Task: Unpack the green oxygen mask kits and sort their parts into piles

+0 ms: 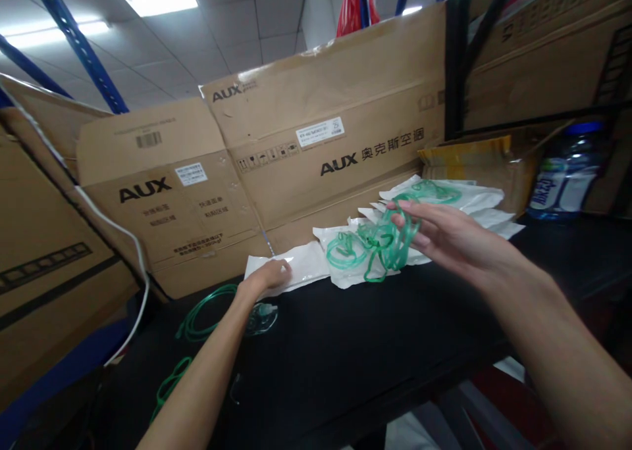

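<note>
At the left of the wide AUX panel (336, 141) stands a narrower carton panel (168, 193), reading "AUX" and "快速面单 粘贴区域", apparently where a shipping slip goes. In front of the wide panel's left end, on the black table (316, 358), lie a loose green coil (190, 325) and a clear mask (264, 318), probably kept aside for handy reach. At the panel's foot, the left hand (266, 277) rests bent-fingered on a white packet (309, 266), perhaps steadying it; whether it pinches the packet I cannot tell. The panel itself reads "AUX 奥克斯空调", with handling symbols and a white label too small to read. Along its foot, overlapping white packets (340, 279) bear green tubing, likely fanned to save room. Before the panel's right half, the right hand (449, 236) loosely pinches looped green tubing (399, 249) between thumb and fingers, seemingly to keep the loops gathered. Right of the panel come a yellow-taped box (469, 160) and a blue-capped bottle (565, 174), its label not clearly legible.
</note>
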Available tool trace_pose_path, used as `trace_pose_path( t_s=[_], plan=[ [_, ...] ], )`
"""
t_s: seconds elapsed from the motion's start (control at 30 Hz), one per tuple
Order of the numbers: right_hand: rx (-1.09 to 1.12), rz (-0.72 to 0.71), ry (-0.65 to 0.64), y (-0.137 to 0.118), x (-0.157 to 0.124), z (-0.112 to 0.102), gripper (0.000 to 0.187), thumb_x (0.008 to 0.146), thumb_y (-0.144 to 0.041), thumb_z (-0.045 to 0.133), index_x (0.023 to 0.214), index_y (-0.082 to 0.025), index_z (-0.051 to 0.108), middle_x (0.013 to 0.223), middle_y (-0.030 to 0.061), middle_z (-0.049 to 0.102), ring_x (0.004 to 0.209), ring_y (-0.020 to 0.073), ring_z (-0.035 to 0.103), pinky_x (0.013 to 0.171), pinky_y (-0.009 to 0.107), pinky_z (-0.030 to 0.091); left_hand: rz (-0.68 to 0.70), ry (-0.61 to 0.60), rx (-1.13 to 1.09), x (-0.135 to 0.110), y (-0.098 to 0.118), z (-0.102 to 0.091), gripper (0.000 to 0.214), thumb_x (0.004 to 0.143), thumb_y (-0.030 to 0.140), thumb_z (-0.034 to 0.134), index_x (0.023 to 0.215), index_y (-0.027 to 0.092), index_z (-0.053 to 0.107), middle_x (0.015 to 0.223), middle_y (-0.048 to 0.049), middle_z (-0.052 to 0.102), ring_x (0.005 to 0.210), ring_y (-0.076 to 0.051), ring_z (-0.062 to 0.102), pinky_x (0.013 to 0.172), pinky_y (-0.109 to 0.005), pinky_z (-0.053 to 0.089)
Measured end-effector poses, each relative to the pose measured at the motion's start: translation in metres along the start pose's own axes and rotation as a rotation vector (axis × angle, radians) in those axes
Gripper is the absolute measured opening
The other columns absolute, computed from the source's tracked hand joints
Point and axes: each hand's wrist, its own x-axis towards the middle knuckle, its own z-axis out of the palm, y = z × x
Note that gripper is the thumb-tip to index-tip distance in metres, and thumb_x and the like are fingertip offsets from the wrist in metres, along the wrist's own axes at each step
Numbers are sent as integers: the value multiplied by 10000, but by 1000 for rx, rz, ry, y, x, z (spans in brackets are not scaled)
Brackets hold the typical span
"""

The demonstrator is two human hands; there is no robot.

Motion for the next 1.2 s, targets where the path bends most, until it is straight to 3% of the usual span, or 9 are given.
trace_pose_path(
  t_s=[0.27,0.4,0.53,0.63,0.7,0.83,1.0,1.1,1.2],
  plan=[
    [-55,65,-252,-1,-9,14,236,814,-353,784,833,-135,694,727,-19,606,473,27,392,423,162,314,-113,-22,72,24,24,14,407,963,359,626,1323,178,569,1351,-118,584,1152,-277,617,955,-508,530],
    [-86,80,-404,1,-14,24,277,867,-386,742,820,-129,652,705,-25,594,457,23,389,424,169,298,-98,5,21,20,40,4,389,961,362,630,1299,174,588,1330,-116,601,1144,-274,623,957,-509,529],
    [-70,119,-638,4,-22,35,290,890,-396,726,935,-124,639,734,-19,615,459,20,417,414,155,293,37,147,-114,-13,55,-24,419,973,449,584,1280,166,610,1347,-126,616,1213,-286,598,1049,-534,448],
    [-50,162,-780,11,-24,41,277,916,-385,700,974,-123,631,728,-9,633,456,27,438,414,154,305,170,261,-270,-60,64,-37,551,1034,552,315,1283,184,642,1351,-100,657,1260,-265,582,1091,-386,410],
    [-44,202,-826,20,-22,43,274,920,-379,695,984,-119,636,730,0,643,468,36,459,426,156,328,219,280,-366,-95,67,-34,717,1037,571,133,1224,157,688,1237,-96,727,1148,-260,651,1016,-349,471],
    [-47,303,-792,46,-17,39,308,892,-394,721,944,-100,646,733,9,626,513,52,487,461,165,376,211,241,-656,-144,59,-7,604,965,641,392,1118,175,744,1114,-80,768,1073,-289,669,985,-357,487],
    [-192,394,-639,74,-22,16,392,840,-480,742,863,-114,603,764,21,631,539,74,526,504,198,430,154,147,-734,-156,45,29,578,910,597,563,1302,180,648,1093,-80,754,1005,-254,687,898,-323,518],
    [-505,350,-558,84,-27,2,429,846,-544,689,853,-122,614,759,45,649,539,124,572,519,257,472,140,184,-650,-156,44,42,584,892,571,610,1340,196,622,1182,-89,704,1030,-246,659,897,-333,511],
    [-992,84,-363,90,-30,-6,396,868,-435,683,1112,-123,674,863,90,687,723,217,655,691,346,531,192,258,-572,-157,48,48,471,916,540,595,1273,239,659,1204,-65,666,1026,-232,629,900,-343,494]
  ],
)
